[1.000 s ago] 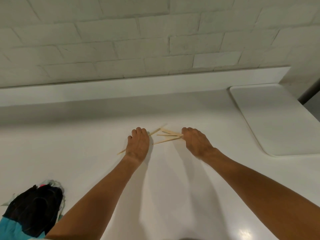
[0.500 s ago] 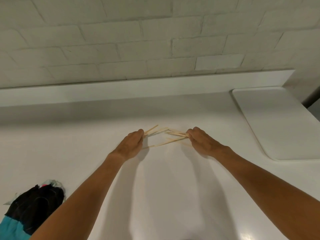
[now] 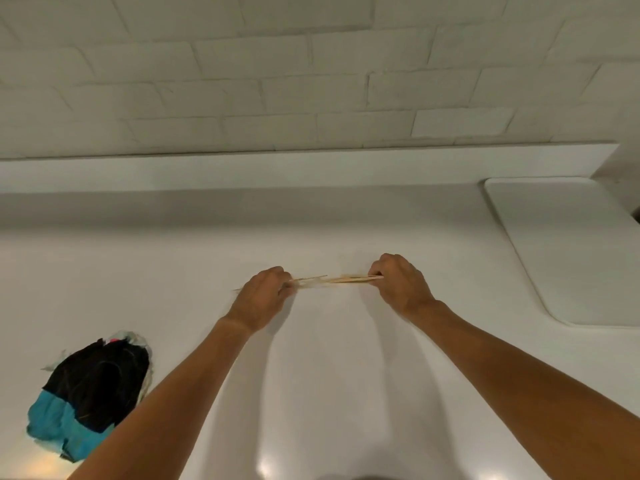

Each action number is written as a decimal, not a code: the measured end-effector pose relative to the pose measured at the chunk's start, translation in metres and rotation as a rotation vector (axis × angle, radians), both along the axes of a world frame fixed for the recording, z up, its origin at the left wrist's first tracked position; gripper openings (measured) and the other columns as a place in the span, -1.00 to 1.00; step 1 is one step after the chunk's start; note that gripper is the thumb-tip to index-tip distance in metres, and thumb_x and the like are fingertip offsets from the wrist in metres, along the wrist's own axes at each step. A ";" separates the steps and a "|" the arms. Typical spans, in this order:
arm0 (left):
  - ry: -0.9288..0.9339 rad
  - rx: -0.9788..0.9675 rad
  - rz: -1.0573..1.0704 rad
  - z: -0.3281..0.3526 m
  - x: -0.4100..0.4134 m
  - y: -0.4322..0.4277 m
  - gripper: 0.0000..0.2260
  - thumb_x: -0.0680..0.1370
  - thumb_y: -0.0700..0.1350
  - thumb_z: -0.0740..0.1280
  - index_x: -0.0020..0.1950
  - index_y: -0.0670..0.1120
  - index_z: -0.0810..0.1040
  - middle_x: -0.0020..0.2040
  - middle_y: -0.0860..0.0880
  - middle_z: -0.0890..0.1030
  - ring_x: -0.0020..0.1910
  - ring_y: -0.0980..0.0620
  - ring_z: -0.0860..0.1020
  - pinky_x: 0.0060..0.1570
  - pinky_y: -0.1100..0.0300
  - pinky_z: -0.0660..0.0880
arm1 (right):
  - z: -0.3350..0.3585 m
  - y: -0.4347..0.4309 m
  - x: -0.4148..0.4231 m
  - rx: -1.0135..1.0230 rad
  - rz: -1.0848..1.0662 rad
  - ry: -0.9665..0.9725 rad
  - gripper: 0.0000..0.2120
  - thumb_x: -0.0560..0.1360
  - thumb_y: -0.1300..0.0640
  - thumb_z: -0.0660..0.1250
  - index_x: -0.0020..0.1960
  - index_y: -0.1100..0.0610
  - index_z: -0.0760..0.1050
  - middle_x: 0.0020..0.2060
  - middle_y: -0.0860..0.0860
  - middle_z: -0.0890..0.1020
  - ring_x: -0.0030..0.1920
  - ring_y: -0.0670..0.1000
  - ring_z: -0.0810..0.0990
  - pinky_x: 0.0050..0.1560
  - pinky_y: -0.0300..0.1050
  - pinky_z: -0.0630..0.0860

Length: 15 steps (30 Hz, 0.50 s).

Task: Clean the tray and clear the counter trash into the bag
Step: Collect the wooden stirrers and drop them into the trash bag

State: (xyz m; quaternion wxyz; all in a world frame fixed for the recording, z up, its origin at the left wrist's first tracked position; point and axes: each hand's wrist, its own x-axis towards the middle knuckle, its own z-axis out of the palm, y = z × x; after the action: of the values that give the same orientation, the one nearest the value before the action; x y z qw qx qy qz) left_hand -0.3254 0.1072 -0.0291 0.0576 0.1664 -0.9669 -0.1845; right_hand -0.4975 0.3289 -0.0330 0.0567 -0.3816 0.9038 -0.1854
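**Loose sticks, and a bag well off to one side**

White counter (image 3: 173, 289) ran beneath a pale tiled wall (image 3: 311, 81), and near its middle the person held a thin bundle of wooden sticks (image 3: 343, 279) just above the surface. The left hand (image 3: 259, 299) had its fingers curled round one end of the sticks. The right hand (image 3: 401, 285) pinched the other end, so neither hand was free.

The bundle looked untidy to me. Toward the left end the sticks splayed apart, and one tip poked out past the left hand. I judged that a stray could slip free and drop back onto the counter if either hand let go before the other had gathered the whole lot. Wood that thin might also snap if the two hands pushed toward each other.

Left of the sticks and nearer the person, well apart from them, lay a black-and-blue heap (image 3: 90, 393) with pale scraps at its edge. I took it for the bag, though I could not tell whether its mouth was open. Right of the sticks, also well apart, a white tray (image 3: 568, 251) lay flat on the counter. Only the person's own left forearm crossed the way from the sticks to the heap.
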 end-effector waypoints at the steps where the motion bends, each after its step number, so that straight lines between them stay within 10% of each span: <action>1: 0.005 -0.042 0.013 -0.002 0.000 0.004 -0.85 0.61 -0.13 0.25 -0.11 -0.12 0.54 -0.19 0.02 0.48 -0.20 -0.02 0.46 -0.25 0.13 0.34 | 0.000 -0.001 0.003 0.045 0.030 0.092 -0.91 0.57 0.14 0.28 0.00 0.06 0.56 -0.07 -0.01 0.54 0.00 0.07 0.50 -0.11 -0.08 0.39; 7: -0.123 -0.226 -0.004 -0.007 0.001 0.023 -0.81 0.57 -0.33 0.09 0.11 -0.17 0.40 0.01 -0.12 0.46 -0.11 -0.08 0.40 -0.19 0.13 0.28 | -0.008 0.000 0.028 0.327 0.058 0.385 -0.68 0.36 0.41 0.31 0.08 0.19 0.43 -0.03 0.11 0.49 -0.05 0.10 0.49 -0.15 -0.06 0.42; 15: -0.133 -0.027 -0.004 0.000 0.009 0.032 -0.83 0.54 -0.37 0.05 -0.07 -0.11 0.24 -0.13 -0.08 0.35 -0.19 -0.03 0.30 -0.26 0.13 0.22 | -0.008 0.009 0.039 0.247 0.032 0.250 -0.73 0.46 0.39 0.13 0.12 0.19 0.33 0.00 0.11 0.46 -0.08 0.09 0.42 -0.07 -0.04 0.40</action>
State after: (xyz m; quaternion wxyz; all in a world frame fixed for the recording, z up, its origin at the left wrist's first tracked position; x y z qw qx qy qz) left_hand -0.3161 0.1392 -0.0292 -0.0050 0.1755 -0.9714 -0.1602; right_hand -0.4583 0.3382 -0.0411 -0.0069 -0.4062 0.9135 -0.0231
